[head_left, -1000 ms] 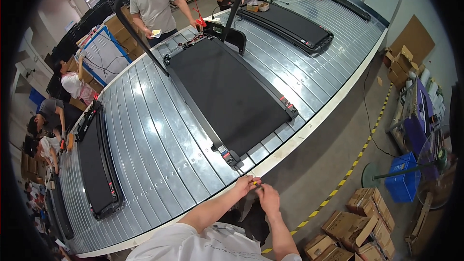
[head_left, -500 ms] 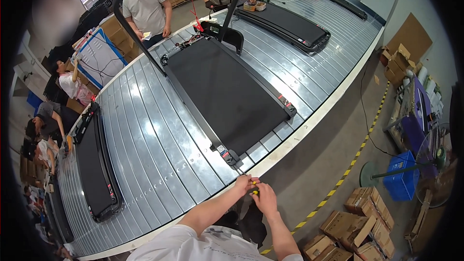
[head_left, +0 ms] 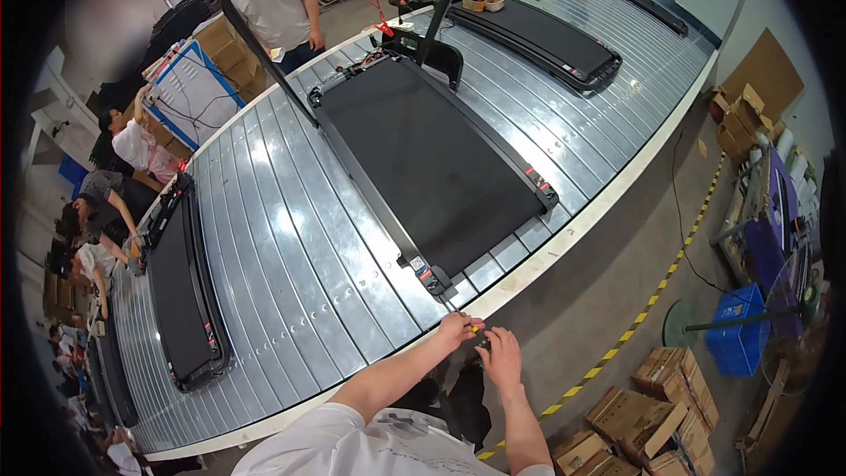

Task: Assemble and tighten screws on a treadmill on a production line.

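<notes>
Evidently the small yellowish piece [head_left: 474, 329] pinched between the two hands is light and rigid, a slim bit of hardware or a tool tip, though it is too small to identify; it sits just off the near edge of the slatted metal conveyor [head_left: 291, 238], below the near corner of the black treadmill deck [head_left: 432, 167]. Something so slight would slip easily, so a fingertip pinch at its ends suits it, and that is how it is held: the left hand [head_left: 456, 330] closes thumb and forefinger on one end, while the right hand [head_left: 502, 354] curls its fingers at the other, over a small dark thing I cannot make out. The deck, by contrast, looks heavy and stiff, best taken by its side rails or its upright handlebar [head_left: 256, 31]. Compared with half a second ago, the hands keep the same close pairing at the conveyor's edge. The view has shifted slightly, and the person in the grey shirt [head_left: 273, 0] at the far side now stands a little further along the deck's head end. Cardboard boxes [head_left: 652, 405] and a blue crate [head_left: 738, 335] stand on the floor to the right.
</notes>
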